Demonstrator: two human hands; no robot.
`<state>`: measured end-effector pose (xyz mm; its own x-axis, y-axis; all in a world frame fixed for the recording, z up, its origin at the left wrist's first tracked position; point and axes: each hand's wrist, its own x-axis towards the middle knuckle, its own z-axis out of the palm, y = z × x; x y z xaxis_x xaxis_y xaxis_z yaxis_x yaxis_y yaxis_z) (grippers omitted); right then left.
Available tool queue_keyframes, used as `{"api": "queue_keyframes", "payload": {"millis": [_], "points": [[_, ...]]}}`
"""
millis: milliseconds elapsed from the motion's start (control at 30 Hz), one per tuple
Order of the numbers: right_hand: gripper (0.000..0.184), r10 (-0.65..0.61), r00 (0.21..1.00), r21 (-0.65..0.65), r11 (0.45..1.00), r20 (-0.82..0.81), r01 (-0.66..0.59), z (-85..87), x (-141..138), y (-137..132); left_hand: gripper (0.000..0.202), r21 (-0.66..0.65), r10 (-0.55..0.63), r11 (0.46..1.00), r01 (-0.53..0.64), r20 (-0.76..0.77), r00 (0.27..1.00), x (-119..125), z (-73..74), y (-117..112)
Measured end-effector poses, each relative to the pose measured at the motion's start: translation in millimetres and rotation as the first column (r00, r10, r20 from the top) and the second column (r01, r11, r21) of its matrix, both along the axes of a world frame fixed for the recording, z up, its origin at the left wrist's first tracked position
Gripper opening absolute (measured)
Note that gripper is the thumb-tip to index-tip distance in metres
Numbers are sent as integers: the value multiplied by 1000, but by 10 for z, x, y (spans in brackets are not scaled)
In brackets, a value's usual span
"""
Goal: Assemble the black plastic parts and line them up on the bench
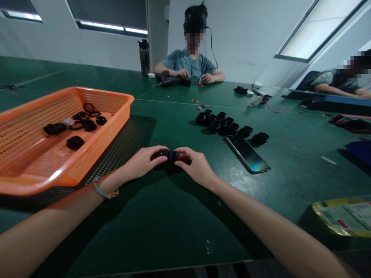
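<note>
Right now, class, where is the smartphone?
In the head view, the smartphone lies on the green table, right of the wearer's right hand, on the near side of the black parts.

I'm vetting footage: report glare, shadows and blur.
Head view: coloured glare on the phone; a lattice shadow beside the orange basket; dark shadow beneath the left hand and right hand; the black part they hold too dark for fine detail; the picture's right edge blurred.

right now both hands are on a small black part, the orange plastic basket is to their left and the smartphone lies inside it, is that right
The smartphone is not inside the orange plastic basket: the head view shows it on the green table. The rest is right: the left hand and right hand are on the small black part.
</note>
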<state>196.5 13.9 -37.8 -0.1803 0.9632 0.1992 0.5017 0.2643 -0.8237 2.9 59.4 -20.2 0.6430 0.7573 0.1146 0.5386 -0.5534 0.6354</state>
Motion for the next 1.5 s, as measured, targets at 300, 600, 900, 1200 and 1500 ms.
{"api": "queue_keyframes", "payload": {"millis": [300,600,900,1200,1500], "points": [[27,-4,1000,2,1000,18,4,15,-4,-6,39,-1,-3,1000,3,-6,1000,3,-6,4],[27,-10,999,-2,1000,52,11,32,-12,-6,39,3,6,1000,-6,-14,1000,10,-1,-4],[25,1,998,10,1000,57,-2,42,-3,-18,38,-8,16,1000,-16,-15,1000,10,6,-7],[24,3,998,12,1000,69,-3,21,3,-8,40,-9,17,1000,-17,-17,1000,13,15,-18],[22,8,998,20,1000,66,-9,8,-1,-4,38,7,11,1000,-11,-9,1000,11,-4,-10]]}}
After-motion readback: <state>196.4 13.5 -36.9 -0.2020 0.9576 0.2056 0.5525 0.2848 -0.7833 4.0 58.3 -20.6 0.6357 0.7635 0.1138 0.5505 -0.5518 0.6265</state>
